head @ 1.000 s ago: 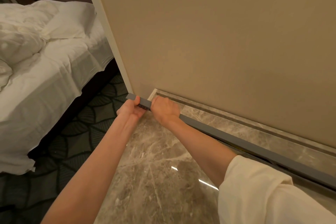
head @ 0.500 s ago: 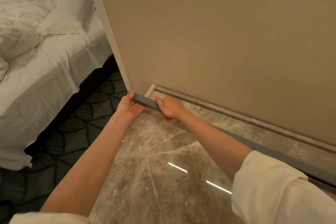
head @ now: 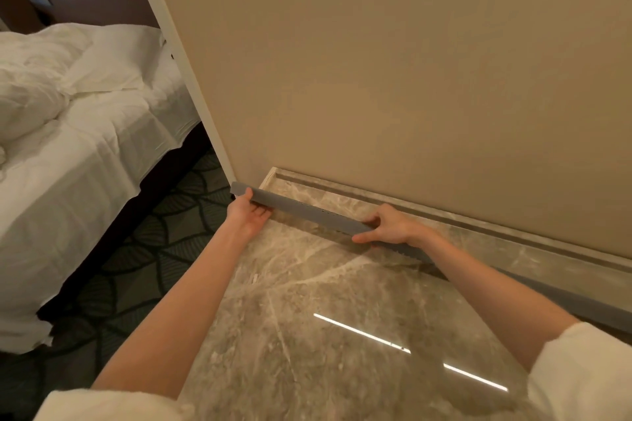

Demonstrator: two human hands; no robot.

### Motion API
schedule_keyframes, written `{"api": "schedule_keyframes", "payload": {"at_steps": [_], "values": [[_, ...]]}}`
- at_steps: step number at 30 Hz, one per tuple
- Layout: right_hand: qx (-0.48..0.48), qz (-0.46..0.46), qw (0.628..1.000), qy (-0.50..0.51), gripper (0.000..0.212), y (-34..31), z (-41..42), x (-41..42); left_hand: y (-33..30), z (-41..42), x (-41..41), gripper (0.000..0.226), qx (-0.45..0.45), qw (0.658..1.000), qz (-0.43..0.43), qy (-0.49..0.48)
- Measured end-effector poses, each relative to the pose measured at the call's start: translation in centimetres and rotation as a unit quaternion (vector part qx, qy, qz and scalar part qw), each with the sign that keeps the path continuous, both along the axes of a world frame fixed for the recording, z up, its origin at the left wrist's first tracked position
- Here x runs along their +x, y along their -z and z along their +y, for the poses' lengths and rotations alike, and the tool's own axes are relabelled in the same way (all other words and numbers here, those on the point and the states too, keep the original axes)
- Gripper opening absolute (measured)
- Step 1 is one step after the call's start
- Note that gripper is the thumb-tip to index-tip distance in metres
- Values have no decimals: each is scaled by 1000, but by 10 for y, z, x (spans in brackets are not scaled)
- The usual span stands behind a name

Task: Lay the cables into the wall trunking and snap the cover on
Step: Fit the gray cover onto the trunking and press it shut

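A long grey trunking (head: 307, 212) with small slots along its side lies on the marble floor, running from the wall corner toward the lower right. My left hand (head: 248, 214) grips its far left end from below, thumb on top. My right hand (head: 390, 227) pinches it about a forearm's length further right, fingers over the top. The grey strip carries on past my right arm toward the right edge. No cables show; the inside of the trunking is hidden.
A beige wall (head: 410, 79) with a marble skirting (head: 478, 229) stands right behind the trunking. A bed with white sheets (head: 68, 164) is at the left over dark patterned carpet (head: 143, 249). Glossy marble floor (head: 307, 335) spreads in front of me.
My right hand has slid along the trunking to the right, away from my left hand. The left hand stays at the end. The slotted side now faces me.
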State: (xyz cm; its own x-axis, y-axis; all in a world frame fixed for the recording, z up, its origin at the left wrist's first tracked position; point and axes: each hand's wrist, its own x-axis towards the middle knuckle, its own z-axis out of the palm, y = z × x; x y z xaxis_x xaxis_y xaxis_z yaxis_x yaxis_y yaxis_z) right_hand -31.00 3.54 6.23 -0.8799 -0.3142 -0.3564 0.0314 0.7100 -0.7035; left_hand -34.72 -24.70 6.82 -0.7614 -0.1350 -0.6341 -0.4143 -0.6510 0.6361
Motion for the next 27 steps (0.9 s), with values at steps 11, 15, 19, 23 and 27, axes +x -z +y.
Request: {"api": "schedule_keyframes", "payload": {"at_steps": [11,15,19,23,27], "values": [[128,181,975,12,28,16,1,30,-12,21,43,30,-287,944,36,159],[125,177,976,7,34,12,24,41,-9,44,60,25,-431,875,63,211],[129,169,976,38,34,13,74,70,1,84,78,23,-558,777,109,272],[154,155,972,87,43,18,135,111,1,142,88,20,-637,688,197,287],[181,151,962,139,45,20,204,161,-4,212,99,30,-653,591,326,343]]}}
